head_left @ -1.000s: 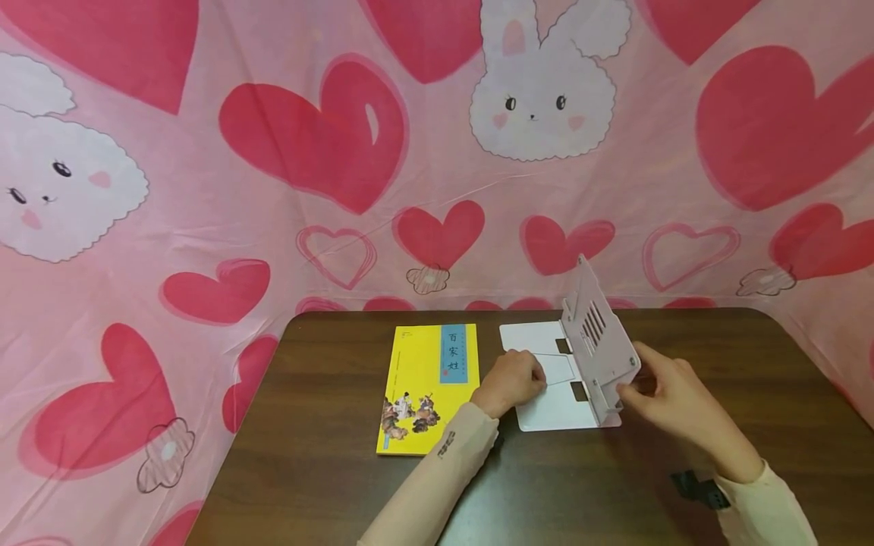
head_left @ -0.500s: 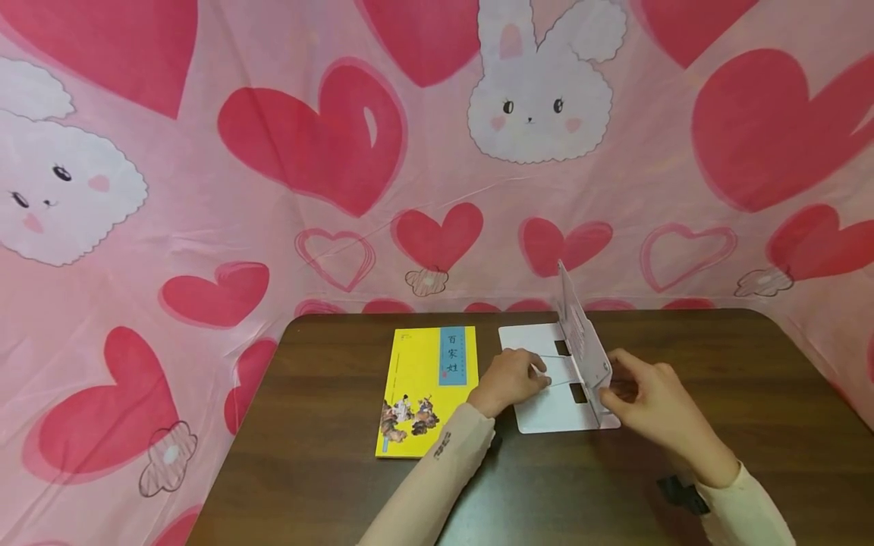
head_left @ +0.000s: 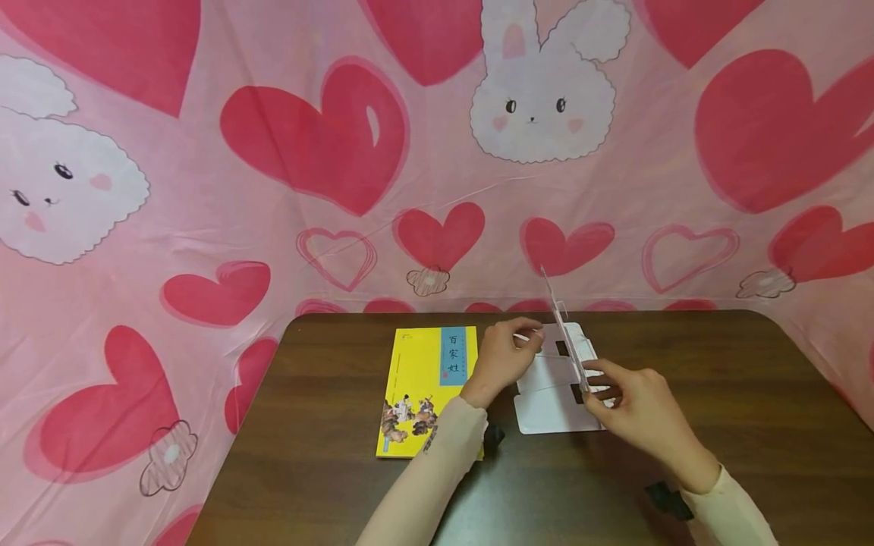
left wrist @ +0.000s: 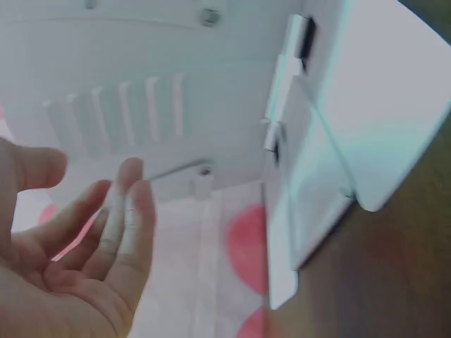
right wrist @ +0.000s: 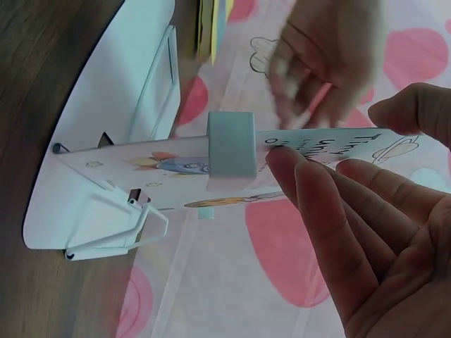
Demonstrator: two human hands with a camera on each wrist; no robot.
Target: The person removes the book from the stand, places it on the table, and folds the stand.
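Note:
A white book stand has its flat base (head_left: 546,413) on the table and its hinged panel (head_left: 565,334) raised, nearly edge-on in the head view. My right hand (head_left: 642,402) pinches the panel's near edge between thumb and fingers. Cartoon drawings and lettering cover the panel's front (right wrist: 148,165) in the right wrist view, with a white clip (right wrist: 232,144) on its edge. My left hand (head_left: 505,356) is beside the panel's slotted back (left wrist: 232,98), fingers loosely bent and holding nothing. In the left wrist view, a thin wire (left wrist: 180,169) runs near its fingertips.
A yellow book (head_left: 419,387) with a blue title label lies left of the stand, partly behind my left forearm. The brown wooden table (head_left: 307,485) ends at a pink curtain (head_left: 328,45) printed with hearts and rabbits.
The panel has swung left, from leaning right to nearly edge-on, with my right hand following it. My left hand has lifted off the base and moved up towards the panel's back.

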